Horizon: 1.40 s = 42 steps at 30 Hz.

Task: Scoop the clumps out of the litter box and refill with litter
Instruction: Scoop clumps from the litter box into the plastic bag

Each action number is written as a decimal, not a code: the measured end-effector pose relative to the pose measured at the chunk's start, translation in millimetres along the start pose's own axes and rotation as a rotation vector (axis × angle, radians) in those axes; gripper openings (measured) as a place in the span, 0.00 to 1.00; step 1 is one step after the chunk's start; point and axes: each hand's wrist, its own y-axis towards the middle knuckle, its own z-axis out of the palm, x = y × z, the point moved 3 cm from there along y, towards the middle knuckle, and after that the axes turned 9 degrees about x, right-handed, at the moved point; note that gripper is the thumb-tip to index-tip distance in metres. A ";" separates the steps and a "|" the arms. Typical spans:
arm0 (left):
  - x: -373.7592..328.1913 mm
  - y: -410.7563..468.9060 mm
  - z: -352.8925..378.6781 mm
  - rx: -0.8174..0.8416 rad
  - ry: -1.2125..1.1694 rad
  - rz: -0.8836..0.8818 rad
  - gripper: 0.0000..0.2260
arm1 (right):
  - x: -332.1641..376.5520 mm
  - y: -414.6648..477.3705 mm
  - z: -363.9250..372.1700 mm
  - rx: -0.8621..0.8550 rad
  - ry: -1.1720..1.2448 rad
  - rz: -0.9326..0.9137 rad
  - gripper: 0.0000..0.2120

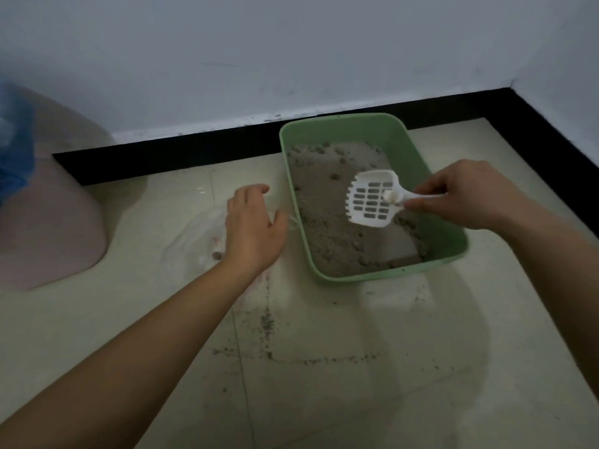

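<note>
Tiled floor (324, 400); right hand (473, 194) around scoop (371, 200)

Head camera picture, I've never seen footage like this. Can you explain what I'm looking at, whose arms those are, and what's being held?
There is no machine here. A person wears one wide-angle camera on the head, looking forward and down, so the two arms reaching in are their own. On the tiled floor, by the wall, sits a green litter box with grey litter in it. The right hand pinches the handle of a white slotted scoop, held over the litter with a small pale clump in it. The left hand, fingers relaxed, is at a clear plastic bag lying left of the box. Further left stands a pink container. Loose grains are scattered in front of the box.
</note>
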 end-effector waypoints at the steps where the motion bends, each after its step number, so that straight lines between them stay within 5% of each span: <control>1: -6.3 0.1 13.8 0.057 0.006 -0.021 0.23 | -13.1 -0.5 -1.2 0.055 -0.019 0.023 0.12; 7: -8.3 7.5 72.0 0.275 0.139 -0.106 0.22 | -56.2 11.1 13.6 0.258 -0.076 0.104 0.07; 18: -8.2 -4.6 100.8 0.048 0.087 -0.049 0.24 | -74.4 64.5 51.1 0.491 0.092 -0.013 0.09; 23: -8.1 -4.8 102.8 0.014 0.060 -0.053 0.22 | -70.8 67.2 69.2 0.576 -0.102 -0.120 0.10; 26: -7.8 -5.0 103.6 -0.003 0.047 -0.050 0.22 | -65.1 67.1 90.5 0.547 -0.355 -0.195 0.15; 34: -4.6 -5.4 105.7 -0.009 -0.040 -0.068 0.22 | -62.7 59.5 126.5 0.126 -0.141 -0.302 0.27; 38: -2.3 -5.9 106.5 -0.011 -0.071 -0.069 0.22 | -67.6 62.1 129.7 0.103 -0.061 -0.314 0.32; 42: -1.6 -6.7 107.1 -0.014 -0.107 -0.068 0.22 | -66.9 59.9 129.2 0.106 0.091 -0.320 0.26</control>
